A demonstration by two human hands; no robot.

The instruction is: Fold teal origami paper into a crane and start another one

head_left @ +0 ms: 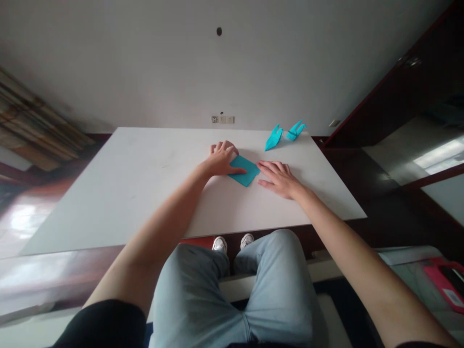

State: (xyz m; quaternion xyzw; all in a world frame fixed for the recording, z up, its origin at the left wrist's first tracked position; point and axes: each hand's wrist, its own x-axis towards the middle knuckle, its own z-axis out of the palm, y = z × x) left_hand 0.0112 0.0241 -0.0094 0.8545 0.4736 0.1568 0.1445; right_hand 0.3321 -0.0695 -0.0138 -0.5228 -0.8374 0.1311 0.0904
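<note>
On the table [119,193], left hand [221,159] touches teal paper [244,170], right hand [278,180] beside.

On counter [119,193]: paper square [245,170] between left hand [222,159] and right hand [278,179]; two origami figures [274,137] behind it, by far right corner.

The square of origami paper [244,170] is a saturated turquoise, the same shade as the two folded paper figures [274,137] beyond it. The counter [145,193] is plain white, the jeans [271,290] pale blue, the sneakers [219,244] white, the sleeve [105,324] black, and the phone case [444,280] bright pink.
</note>
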